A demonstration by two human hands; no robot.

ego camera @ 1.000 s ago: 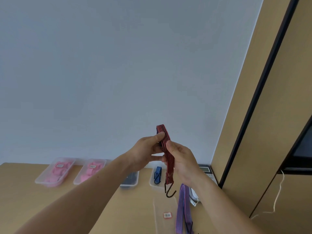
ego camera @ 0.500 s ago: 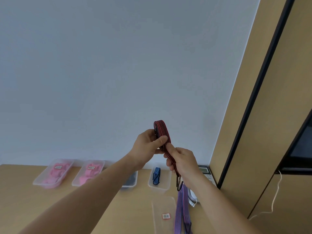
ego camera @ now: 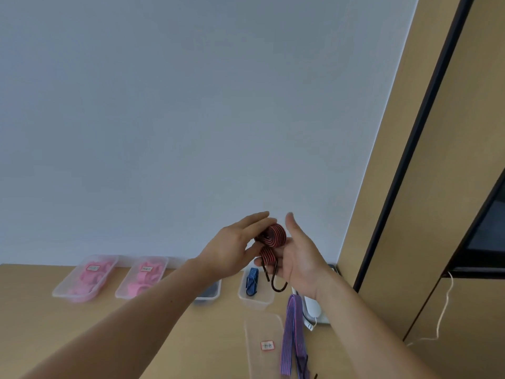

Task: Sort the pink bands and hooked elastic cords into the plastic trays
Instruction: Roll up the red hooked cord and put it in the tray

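red cord (ego camera: 273, 236) looks light, soft, springy; left hand (ego camera: 235, 247) pinches the coil, right hand (ego camera: 299, 258) cradles it flat-open; I'd hold the roll, not the hooks (ego camera: 278, 284).

Clear plastic trays (ego camera: 257, 300); woven cord (ego camera: 273, 235)
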